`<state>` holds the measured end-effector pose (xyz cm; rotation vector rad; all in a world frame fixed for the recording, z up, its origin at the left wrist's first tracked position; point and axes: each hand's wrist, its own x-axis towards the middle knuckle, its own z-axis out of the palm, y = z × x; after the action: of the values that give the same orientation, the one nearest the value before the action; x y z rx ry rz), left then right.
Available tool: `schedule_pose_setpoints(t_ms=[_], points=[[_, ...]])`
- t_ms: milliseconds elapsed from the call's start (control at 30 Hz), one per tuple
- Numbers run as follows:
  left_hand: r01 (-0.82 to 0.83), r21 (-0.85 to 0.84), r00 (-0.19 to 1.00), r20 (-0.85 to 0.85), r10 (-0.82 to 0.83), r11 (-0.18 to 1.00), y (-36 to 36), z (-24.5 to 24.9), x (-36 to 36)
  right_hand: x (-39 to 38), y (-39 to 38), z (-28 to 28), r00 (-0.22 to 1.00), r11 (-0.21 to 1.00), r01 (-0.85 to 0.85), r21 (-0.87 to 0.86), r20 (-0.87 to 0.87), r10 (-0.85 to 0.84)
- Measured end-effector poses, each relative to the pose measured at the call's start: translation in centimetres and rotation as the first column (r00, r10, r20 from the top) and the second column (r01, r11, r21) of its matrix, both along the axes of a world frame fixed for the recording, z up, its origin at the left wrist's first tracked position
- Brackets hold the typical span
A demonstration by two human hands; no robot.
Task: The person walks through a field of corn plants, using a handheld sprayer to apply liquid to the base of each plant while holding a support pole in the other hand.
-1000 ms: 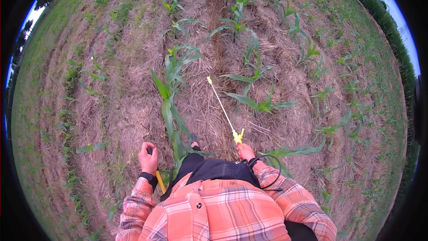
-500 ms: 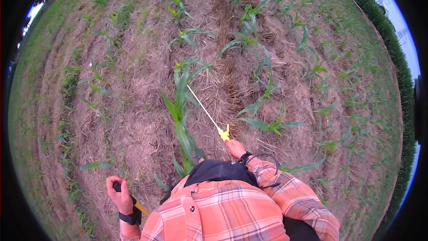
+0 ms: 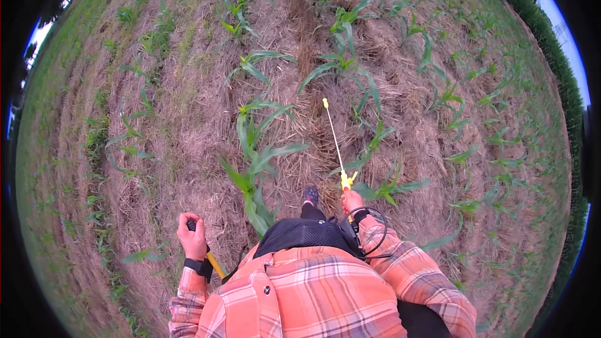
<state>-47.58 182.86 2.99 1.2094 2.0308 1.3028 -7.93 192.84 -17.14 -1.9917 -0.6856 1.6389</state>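
My right hand (image 3: 352, 201) is closed round the handle of a yellow spray wand (image 3: 336, 144), whose thin white tube reaches forward to a yellow nozzle (image 3: 325, 104) over the straw between two plant rows. A dark hose (image 3: 380, 238) loops beside my right wrist. At the lower left, my left hand (image 3: 191, 236) is wrapped around the black grip of a yellow lever (image 3: 216, 265) at my side. Broad-leaved green plants (image 3: 251, 181) stand just left of the wand, and another plant (image 3: 387, 189) grows right of my right hand.
Rows of young green plants (image 3: 341, 62) run forward through straw-covered soil (image 3: 194, 119). My shoe (image 3: 311, 196) shows on the ground ahead of my waist. A tall green hedge (image 3: 554, 69) borders the field at the right.
The wand has swung right, so its nozzle now shows away from the plant leaves. My right hand has moved right, my left hand up and inward. My shoe has come into clear view.
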Motion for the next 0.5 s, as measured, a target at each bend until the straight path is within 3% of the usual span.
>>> schedule_pose_setpoints(t_ms=[67,167,200,300,333,500], points=[[-0.021,-0.039,0.996,0.090,0.025,0.999,2.3,1.4,0.4,1.4,2.4,-0.8,0.997,0.997,0.071,-0.009,-0.028,-0.071],[0.001,0.024,1.000,0.009,-0.001,1.000,6.0,3.4,1.7,3.3,5.3,-1.2,0.980,0.979,0.200,0.050,-0.021,-0.199],[0.006,0.050,0.999,-0.045,-0.004,0.999,7.0,3.6,1.9,4.2,6.1,-1.7,0.979,0.978,0.205,0.047,-0.020,-0.204],[0.015,0.019,1.000,0.004,-0.015,1.000,9.4,4.0,2.4,5.7,8.4,-1.3,0.979,0.980,0.192,0.057,0.056,-0.195],[0.027,0.006,1.000,0.016,-0.028,1.000,10.2,4.2,2.6,6.2,9.2,-1.1,0.977,0.976,0.215,0.035,-0.016,-0.214],[-0.019,-0.014,0.998,0.063,0.020,1.000,12.8,4.8,2.3,6.2,12.4,-0.8,0.981,0.980,0.192,0.048,0.012,-0.193]])
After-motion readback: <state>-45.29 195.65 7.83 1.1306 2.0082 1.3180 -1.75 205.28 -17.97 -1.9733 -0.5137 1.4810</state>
